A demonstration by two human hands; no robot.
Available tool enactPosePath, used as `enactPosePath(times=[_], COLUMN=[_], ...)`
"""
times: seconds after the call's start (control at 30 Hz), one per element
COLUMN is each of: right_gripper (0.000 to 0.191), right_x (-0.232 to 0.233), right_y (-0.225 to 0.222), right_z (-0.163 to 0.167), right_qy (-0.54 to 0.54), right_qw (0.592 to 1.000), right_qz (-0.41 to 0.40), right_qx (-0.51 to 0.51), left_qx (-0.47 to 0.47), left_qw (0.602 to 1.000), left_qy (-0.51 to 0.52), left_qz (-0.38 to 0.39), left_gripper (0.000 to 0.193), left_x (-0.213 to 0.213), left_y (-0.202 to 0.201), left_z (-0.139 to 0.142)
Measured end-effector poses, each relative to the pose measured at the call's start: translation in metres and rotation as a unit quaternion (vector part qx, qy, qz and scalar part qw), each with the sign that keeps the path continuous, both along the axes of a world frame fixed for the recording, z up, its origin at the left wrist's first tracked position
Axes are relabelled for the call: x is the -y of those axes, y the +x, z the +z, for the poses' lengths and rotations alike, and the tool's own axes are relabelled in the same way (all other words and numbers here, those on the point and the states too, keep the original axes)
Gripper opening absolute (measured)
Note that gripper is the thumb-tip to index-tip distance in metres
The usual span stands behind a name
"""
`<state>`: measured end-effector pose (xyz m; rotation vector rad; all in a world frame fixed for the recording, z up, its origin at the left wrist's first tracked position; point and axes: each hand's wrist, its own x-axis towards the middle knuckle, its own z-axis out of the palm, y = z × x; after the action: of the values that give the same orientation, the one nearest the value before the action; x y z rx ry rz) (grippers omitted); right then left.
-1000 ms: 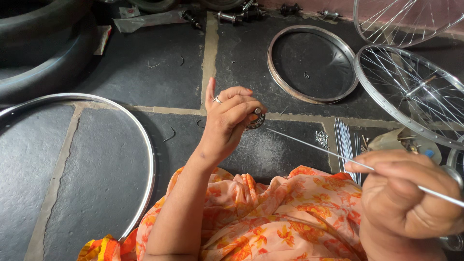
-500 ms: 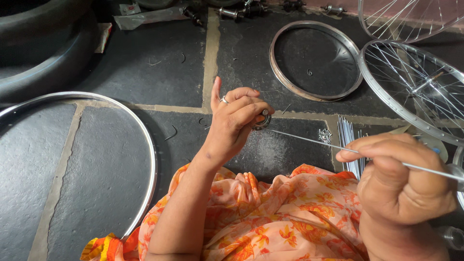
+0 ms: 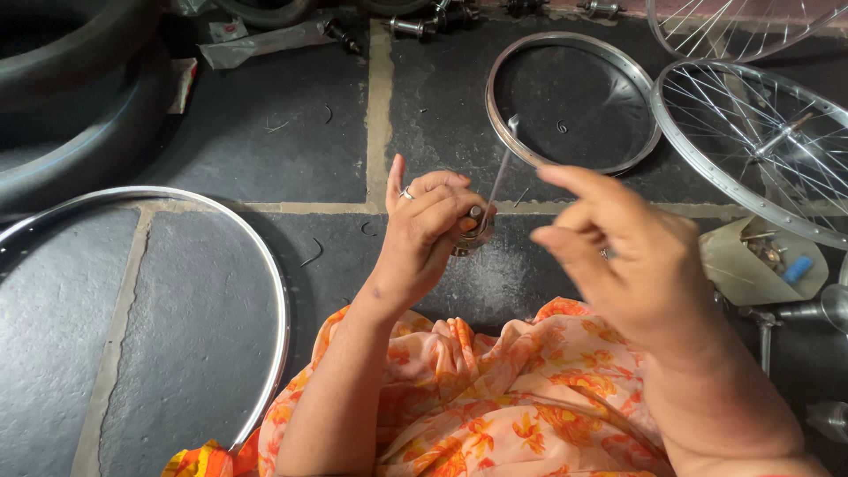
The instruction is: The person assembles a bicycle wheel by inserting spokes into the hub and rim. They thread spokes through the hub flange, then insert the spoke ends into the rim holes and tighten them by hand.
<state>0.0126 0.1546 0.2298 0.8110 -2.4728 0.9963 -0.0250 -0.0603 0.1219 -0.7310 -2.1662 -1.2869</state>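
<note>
A thin metal spoke [image 3: 497, 175] is being held with its long axis running steeply up and slightly to the right in the head view, its lower end seated at a small wheel hub [image 3: 473, 231] and its bent upper tip pointing toward a bare silver rim [image 3: 511, 72] lying on the dark stone floor [image 3: 265, 159]. The hub is being pinched between the thumb and curled fingers of the left hand [image 3: 424, 231], whose index finger is being kept straight and raised, a ring showing on it, with the forearm rising from an orange flowered cloth [image 3: 495, 397] over the lap. The right hand [image 3: 632, 261] is being held just to the right of the spoke, apart from it, blurred, its fingers loosely spread and gripping nothing. A spoked wheel [image 3: 751, 141] is lying at the right, a paper packet of small parts [image 3: 760, 256] beneath it, and a larger bare rim [image 3: 274, 291] at the left beside black tyres [image 3: 71, 97].
</note>
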Motion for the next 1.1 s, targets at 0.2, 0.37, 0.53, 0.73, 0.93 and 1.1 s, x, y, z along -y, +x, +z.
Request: enactPosePath(times=[0.2,0.37,0.53,0.73,0.93,1.1], right_gripper=[0.039,0.038,0.053,0.037,0.029,0.037], right_x=[-0.118,-0.25,-0.312,-0.299,-0.288,-0.294], right_y=[-0.063,-0.118,-0.108,-0.115,-0.111,-0.106], right_z=[-0.12,-0.261,-0.325,-0.325,-0.321,-0.319], right_qy=[0.073,0.336,0.342,0.371,0.292,0.284], right_qw=[0.943,0.801,0.743,0.719,0.703,0.691], right_qz=[-0.258,-0.37,-0.329,-0.356,-0.417,-0.424], right_qx=[0.198,0.329,0.472,0.468,0.497,0.512], left_qx=[0.012,0.018,0.027,0.033,0.037,0.036], left_qw=[1.0,0.999,0.998,0.997,0.996,0.996], left_qy=[0.019,0.032,0.054,0.065,0.071,0.061], left_qz=[-0.013,-0.015,-0.015,-0.02,-0.039,-0.049], left_gripper=[0.022,0.029,0.028,0.023,0.014,0.013], left_x=[0.002,0.003,0.006,0.007,0.004,0.005], left_y=[-0.002,-0.001,-0.004,-0.006,-0.007,-0.006], left_z=[-0.002,-0.002,-0.005,-0.012,-0.015,-0.013])
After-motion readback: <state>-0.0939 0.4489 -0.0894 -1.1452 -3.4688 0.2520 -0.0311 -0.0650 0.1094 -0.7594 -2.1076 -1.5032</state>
